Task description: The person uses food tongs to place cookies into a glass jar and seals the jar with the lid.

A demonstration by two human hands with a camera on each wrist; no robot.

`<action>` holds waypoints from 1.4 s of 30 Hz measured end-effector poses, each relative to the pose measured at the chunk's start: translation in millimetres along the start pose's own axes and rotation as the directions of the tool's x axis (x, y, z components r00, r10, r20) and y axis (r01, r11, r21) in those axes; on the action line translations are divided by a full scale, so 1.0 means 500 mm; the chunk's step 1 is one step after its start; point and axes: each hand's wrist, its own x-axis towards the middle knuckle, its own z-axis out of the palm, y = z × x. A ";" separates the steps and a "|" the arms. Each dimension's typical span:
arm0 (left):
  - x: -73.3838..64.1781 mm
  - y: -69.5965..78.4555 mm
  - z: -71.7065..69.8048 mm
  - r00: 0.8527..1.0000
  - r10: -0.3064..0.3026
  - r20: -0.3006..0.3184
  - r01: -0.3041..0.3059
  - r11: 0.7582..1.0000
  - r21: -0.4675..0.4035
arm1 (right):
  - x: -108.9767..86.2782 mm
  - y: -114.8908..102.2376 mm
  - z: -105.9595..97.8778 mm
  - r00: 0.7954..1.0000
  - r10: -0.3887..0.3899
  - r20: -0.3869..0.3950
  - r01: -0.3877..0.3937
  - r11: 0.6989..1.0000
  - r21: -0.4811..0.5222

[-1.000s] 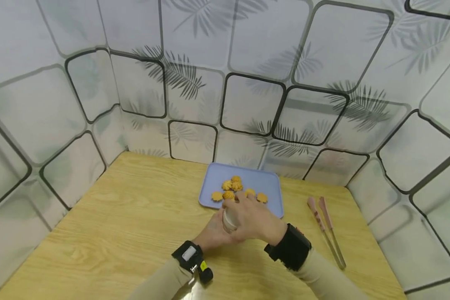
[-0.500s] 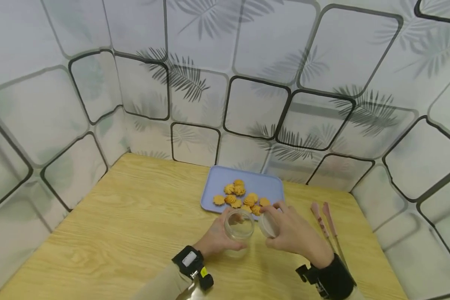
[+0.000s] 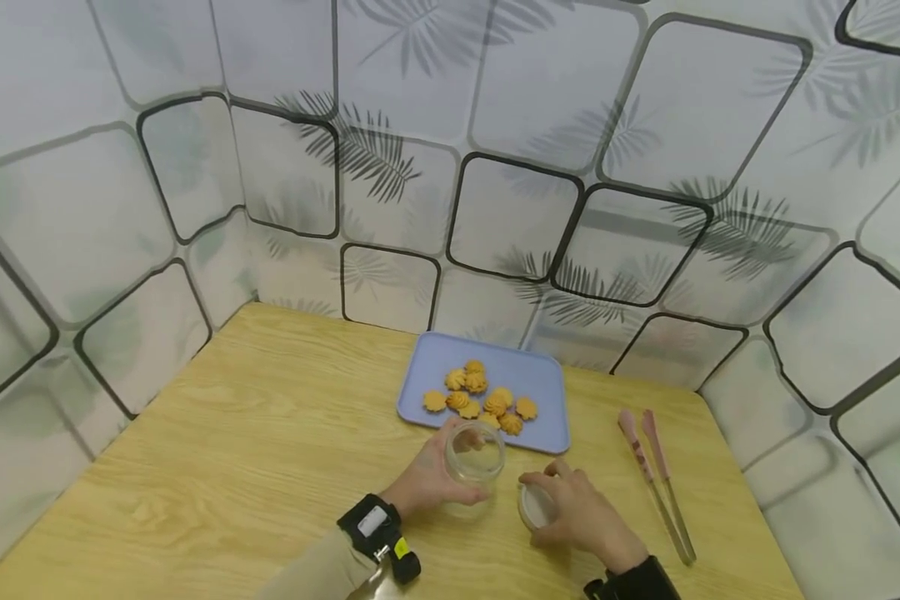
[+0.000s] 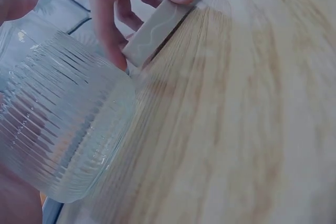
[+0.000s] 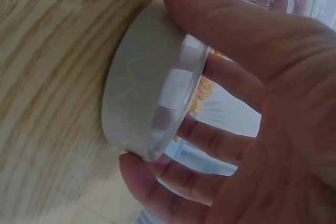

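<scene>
My left hand [image 3: 429, 477] holds an open glass jar [image 3: 489, 471] by its side, its mouth facing up toward the head camera. Vertical ribs on the jar's wall show in the left wrist view, and nothing appears inside. To the right, my right hand [image 3: 587, 512] grips a round pale lid [image 3: 536, 507] by its edge, thumb on one side and fingers on the other. In the right wrist view the lid [image 5: 137, 85] has its flat face at the wooden tabletop and its clear sealing ring turned toward the palm.
Behind the hands lies a blue tray [image 3: 543, 379] with several golden piped cookies [image 3: 476, 383]. Tongs with pink ends [image 3: 628, 427] lie on the right of the wooden table [image 3: 270, 425]. Patterned fabric walls [image 3: 390, 283] enclose the back and sides.
The lid has come off the jar in my right hand, then moved right and down to the tabletop. The left hand keeps the jar, now tilted less and uncovered.
</scene>
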 end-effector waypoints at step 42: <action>0.014 -0.007 0.017 0.962 0.236 -0.140 -0.229 0.971 0.064 | 0.023 0.217 -0.033 0.893 -0.096 -0.439 0.042 0.990 -0.132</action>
